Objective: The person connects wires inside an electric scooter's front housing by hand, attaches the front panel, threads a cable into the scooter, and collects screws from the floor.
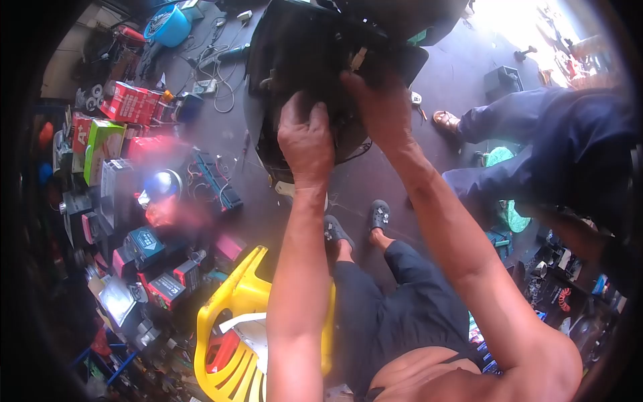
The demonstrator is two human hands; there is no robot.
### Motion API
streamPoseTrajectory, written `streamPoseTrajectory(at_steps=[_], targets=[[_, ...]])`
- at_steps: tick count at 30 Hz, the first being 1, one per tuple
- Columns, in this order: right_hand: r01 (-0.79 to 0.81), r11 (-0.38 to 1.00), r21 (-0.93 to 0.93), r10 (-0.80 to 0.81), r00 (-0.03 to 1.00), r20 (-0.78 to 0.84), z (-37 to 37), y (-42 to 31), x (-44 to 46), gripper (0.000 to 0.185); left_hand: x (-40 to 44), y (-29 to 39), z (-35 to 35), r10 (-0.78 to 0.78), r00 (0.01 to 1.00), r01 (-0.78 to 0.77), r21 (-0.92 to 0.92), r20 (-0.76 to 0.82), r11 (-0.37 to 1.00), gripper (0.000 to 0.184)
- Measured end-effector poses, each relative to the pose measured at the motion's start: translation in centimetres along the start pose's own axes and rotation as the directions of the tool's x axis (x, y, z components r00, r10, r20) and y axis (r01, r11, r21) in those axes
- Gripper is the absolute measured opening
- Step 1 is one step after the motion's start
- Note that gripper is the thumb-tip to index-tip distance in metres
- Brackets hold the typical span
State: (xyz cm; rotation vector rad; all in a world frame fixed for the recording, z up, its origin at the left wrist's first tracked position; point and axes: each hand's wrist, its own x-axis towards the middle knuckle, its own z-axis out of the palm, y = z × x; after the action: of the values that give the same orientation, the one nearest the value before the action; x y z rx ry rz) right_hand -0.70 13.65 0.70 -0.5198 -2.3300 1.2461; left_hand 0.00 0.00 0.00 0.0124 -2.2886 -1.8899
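A large black plastic-covered body (pixel 288 40), which looks like part of a motor scooter, stands in front of me with its inside in deep shade. My left hand (pixel 306 137) reaches into its near side, fingers curled and thumb against them; whatever they grip is lost in the dark. Further right, my right hand (pixel 382 104) is inside the same body with its fingers bent. Just above that hand's fingertips shows a small pale tan piece (pixel 358 59), perhaps a connector. Shadow hides most of the right fingertips.
A yellow plastic chair (pixel 207 335) stands behind my left arm. Boxes (pixel 127 104) and loose parts crowd the left side. Cables (pixel 221 87) and a blue basin (pixel 167 27) lie beyond. Another person in dark trousers (pixel 495 120) is close on the right.
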Motion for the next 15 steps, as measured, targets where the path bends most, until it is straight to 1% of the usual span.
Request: streamPoseTrajectory(at_steps=[2, 3, 5, 6, 8, 12, 14, 15], targets=[[-0.09, 0.996, 0.027, 0.089, 0.996, 0.026, 0.6, -0.9, -0.6, 0.044, 0.5, 0.6, -0.8, 0.109, 0.994, -0.11, 0.022, 0.031, 0.994, 0.036], [0.031, 0.996, 0.079, -0.027, 0.999, -0.04, 0.1, 0.6, 2.6, 0.042, 2.4, 0.0, 2.7, 0.165, 0.985, -0.159, -0.126, 0.044, 0.979, 0.033], [0.033, 0.951, 0.308, -0.012, 0.998, -0.069, 0.9, 1.1, 2.1, 0.038, 2.9, 1.7, 2.5, 0.168, 0.972, -0.14, -0.165, 0.164, 0.976, 0.03], [0.022, 0.954, 0.3, -0.009, 0.999, -0.045, 1.4, 1.1, 1.4, 0.037, 3.3, 1.9, 1.8, 0.185, 0.963, -0.168, -0.1, 0.198, 0.981, 0.031], [0.055, 0.969, 0.24, -0.055, 0.998, -0.007, 0.3, 1.6, 1.8, 0.035, 4.7, 1.8, 2.4, 0.235, 0.941, -0.233, -0.038, 0.241, 0.972, 0.033], [-0.066, 0.961, 0.269, 0.043, 0.995, 0.09, -0.9, 0.7, 1.5, 0.035, 6.7, 1.7, 2.6, 0.177, 0.931, -0.242, 0.178, 0.321, 0.954, 0.034], [-0.1, 0.948, 0.302, 0.067, 0.991, 0.117, -1.1, 0.6, 1.4, 0.036, 7.3, 2.6, 2.7, 0.15, 0.919, -0.268, 0.298, 0.366, 0.916, 0.033], [-0.094, 0.944, 0.316, 0.061, 0.992, 0.114, -1.1, 1.0, 1.4, 0.036, 7.3, 2.7, 2.9, 0.17, 0.912, -0.313, 0.367, 0.373, 0.876, 0.034]])
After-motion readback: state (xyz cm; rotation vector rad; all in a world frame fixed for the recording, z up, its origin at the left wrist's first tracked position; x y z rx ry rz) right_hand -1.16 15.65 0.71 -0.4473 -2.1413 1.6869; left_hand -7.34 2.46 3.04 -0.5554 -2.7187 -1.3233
